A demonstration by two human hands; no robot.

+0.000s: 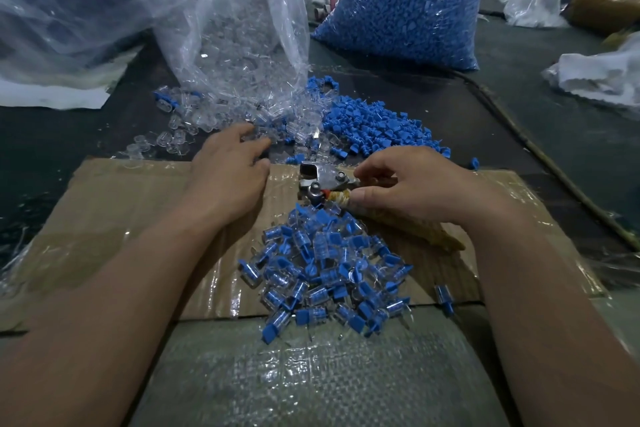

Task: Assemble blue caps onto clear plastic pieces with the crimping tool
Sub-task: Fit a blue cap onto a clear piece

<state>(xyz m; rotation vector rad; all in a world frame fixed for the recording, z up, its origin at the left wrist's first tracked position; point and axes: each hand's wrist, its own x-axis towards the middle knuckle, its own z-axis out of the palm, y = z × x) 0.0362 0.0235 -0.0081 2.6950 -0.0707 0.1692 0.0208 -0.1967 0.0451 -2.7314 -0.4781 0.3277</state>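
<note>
Left grip [228,173]: released; fingers are stretching forward almost straight, tips touching the loose clear plastic pieces [173,132] spilling from a crinkled transparent bag [235,38].
Right grip [415,187]: is grasping the crimping tool [323,180] by its cord-wrapped handles, thumb lying along the nearer handle.
Crimping tool: its shiny riveted metal head is pointing left, lying just right of the left grip and apart from it.
Blue caps [374,128]: small matte flanged stubs are lying in a loose heap beyond the tool, right of the clear pieces; more are filling a film-wrapped sack [405,3] at far right.
Finished pieces [329,263]: clear ribbed barrels wearing blue caps are lying heaped on the tool's near side, between the forearms.
Base: glossy taped cardboard [104,211] is covering the dark worktop [52,142]; coarse woven sacking [311,374] is lying nearest.
</note>
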